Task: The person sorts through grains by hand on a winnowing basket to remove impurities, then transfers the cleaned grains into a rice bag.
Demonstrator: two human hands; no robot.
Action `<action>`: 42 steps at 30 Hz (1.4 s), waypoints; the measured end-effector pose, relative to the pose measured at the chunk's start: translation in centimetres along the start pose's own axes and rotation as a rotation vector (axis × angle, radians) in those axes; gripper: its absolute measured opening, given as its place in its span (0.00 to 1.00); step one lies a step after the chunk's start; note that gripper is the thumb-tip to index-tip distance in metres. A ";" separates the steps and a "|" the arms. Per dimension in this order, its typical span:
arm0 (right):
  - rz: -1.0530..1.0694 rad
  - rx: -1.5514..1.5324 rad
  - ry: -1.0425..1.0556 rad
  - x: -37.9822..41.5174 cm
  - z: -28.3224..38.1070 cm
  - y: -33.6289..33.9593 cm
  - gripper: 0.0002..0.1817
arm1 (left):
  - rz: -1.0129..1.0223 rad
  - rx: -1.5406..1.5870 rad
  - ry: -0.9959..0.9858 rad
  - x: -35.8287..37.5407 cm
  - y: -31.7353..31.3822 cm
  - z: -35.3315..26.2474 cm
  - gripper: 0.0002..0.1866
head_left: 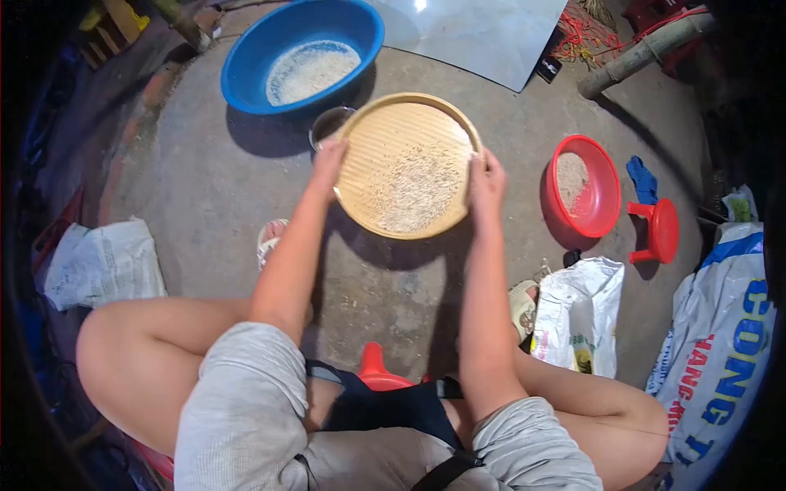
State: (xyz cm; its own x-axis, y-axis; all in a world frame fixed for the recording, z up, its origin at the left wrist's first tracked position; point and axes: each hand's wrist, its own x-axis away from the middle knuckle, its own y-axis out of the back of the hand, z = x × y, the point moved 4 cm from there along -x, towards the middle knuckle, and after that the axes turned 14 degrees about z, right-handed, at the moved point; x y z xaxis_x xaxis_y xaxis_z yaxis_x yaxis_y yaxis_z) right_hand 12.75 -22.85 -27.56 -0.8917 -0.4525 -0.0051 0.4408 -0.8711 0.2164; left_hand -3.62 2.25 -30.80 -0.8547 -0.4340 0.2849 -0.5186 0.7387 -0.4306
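Observation:
A round, shallow winnowing tray (372, 131) in pale yellow is held out in front of me above the floor. Grains of rice (417, 192), mixed with darker bits, lie spread over its lower middle. My left hand (329, 161) grips the tray's left rim, and my right hand (486, 182) is wrapped round its right rim. Partly hidden behind the tray's left edge is a small bowl (327, 124). Beyond it, a large blue basin (246, 78) contains whitish grain (311, 69).
On the right stand a red basin (602, 204) with grain inside and a small red stool (665, 231). White sacks lie at the left (106, 262), by my right foot (577, 311) and at far right (720, 344). A grey sheet (475, 37) and a bamboo pole (643, 57) are at the back.

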 end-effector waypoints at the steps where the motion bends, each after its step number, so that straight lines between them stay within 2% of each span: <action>1: -0.019 0.010 -0.029 -0.6 -0.3 1.3 0.18 | 0.006 0.047 0.069 -1.1 0.2 2.2 0.13; 2: -0.042 0.019 -0.061 -1.3 -0.9 3.2 0.17 | -0.103 -0.105 0.046 -0.9 -1.3 2.9 0.14; 4: -0.031 -0.256 -0.179 -2.4 -3.4 6.6 0.17 | -0.110 -0.255 0.020 -1.0 -5.2 4.0 0.16; 5: 0.012 -0.427 -0.188 -1.9 -2.0 7.3 0.18 | -0.144 -0.275 -0.028 -0.8 -6.7 4.0 0.15; 7: -0.053 -0.475 -0.186 -1.9 -1.5 7.4 0.17 | -0.039 -0.128 -0.063 -0.8 -7.6 2.5 0.15; 8: -0.031 -0.457 -0.175 -2.4 -1.4 6.4 0.17 | -0.043 -0.117 -0.035 -0.9 -7.0 1.0 0.15; 10: -0.159 -0.746 -0.210 -2.9 -2.7 2.4 0.16 | -0.067 -0.100 -0.021 -2.4 -3.2 -1.8 0.15; 11: -0.137 -0.745 -0.249 -3.4 -3.5 -0.1 0.16 | -0.094 -0.003 -0.077 -3.1 -1.3 -3.6 0.16; 12: -0.018 -0.564 -0.428 -2.6 -2.8 -1.8 0.17 | -0.164 0.007 -0.180 -2.6 -0.4 -6.6 0.16; 13: 0.027 -0.604 -0.412 -1.0 0.9 -4.4 0.16 | -0.247 0.089 -0.222 -2.2 0.7 -9.0 0.16; 14: 0.063 -0.561 -0.385 -1.0 0.7 -5.5 0.17 | -0.265 0.167 -0.321 -2.7 2.6 -10.8 0.16; 15: 0.096 -0.520 -0.358 -1.0 0.2 -6.5 0.17 | -0.399 0.124 -0.407 -1.6 2.8 -13.4 0.16; 19: 0.022 -0.383 -0.354 -2.0 -1.7 -5.5 0.16 | -0.593 0.022 -0.791 -2.3 5.6 -19.1 0.17; 20: -0.037 -0.361 -0.333 -2.5 -2.6 -4.4 0.17 | -0.568 -0.004 -0.795 -3.2 5.6 -19.8 0.17; 22: -0.134 -0.549 -0.370 -2.9 -4.4 -2.1 0.21 | -0.729 -0.211 -0.962 -3.4 4.9 -20.9 0.21; 23: -0.230 -0.750 -0.424 -3.1 -5.6 -0.7 0.25 | -0.714 -0.226 -0.965 -3.2 4.3 -21.1 0.21; 25: -0.408 -1.147 -0.490 -3.4 -7.6 2.1 0.33 | -0.754 -0.908 -0.937 -2.1 1.7 -22.1 0.25; 26: -0.495 -1.346 -0.502 -3.1 -8.2 3.3 0.37 | -0.778 -1.075 -1.045 -2.5 1.5 -22.0 0.30; 27: -0.508 -1.356 -0.504 -2.9 -8.1 4.5 0.37 | -0.763 -1.084 -1.046 -2.6 1.7 -21.9 0.30; 29: -0.738 -1.583 -0.471 -2.3 -7.7 7.0 0.42 | -0.651 -1.439 -0.949 -2.8 1.1 -21.3 0.33; 33: -0.932 -1.632 -0.385 -1.7 -9.8 13.0 0.42 | -0.696 -1.653 -1.044 -1.4 0.1 -20.6 0.35; 35: -0.784 -1.619 -0.300 -1.9 -12.6 16.0 0.37 | -0.625 -1.576 -1.011 -1.0 -0.2 -20.9 0.35; 36: -0.716 -1.658 -0.364 -2.3 -16.5 17.8 0.33 | -0.618 -1.443 -1.051 -0.7 -0.2 -21.1 0.34; 37: -0.670 -1.598 -0.377 -2.0 -16.9 18.4 0.26 | -0.608 -1.304 -1.082 -0.4 -0.4 -21.1 0.34; 38: -0.608 -1.590 -0.282 -1.8 -15.4 18.5 0.22 | -0.677 -1.248 -1.096 0.1 -0.9 -21.2 0.31; 39: -0.563 -1.552 -0.156 -1.9 -15.6 19.0 0.20 | -0.746 -1.188 -1.105 0.7 -1.5 -21.3 0.27; 40: -0.550 -1.500 -0.153 -1.4 -15.2 19.0 0.19 | -0.739 -1.075 -1.145 1.3 -2.4 -21.6 0.23; 42: -0.666 -1.381 -0.358 -0.3 -16.1 19.0 0.18 | -0.712 -0.948 -1.176 1.6 -4.5 -21.0 0.20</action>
State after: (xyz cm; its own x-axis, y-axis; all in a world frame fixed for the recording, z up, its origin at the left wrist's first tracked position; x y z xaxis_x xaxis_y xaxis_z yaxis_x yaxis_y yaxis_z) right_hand 23.04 -42.31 -39.18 -0.8452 -0.0389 0.5330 -0.4543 -0.4730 -0.7549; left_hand -2.20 9.09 -10.39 -0.2489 -0.5983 -0.7616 -0.9639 0.0762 0.2551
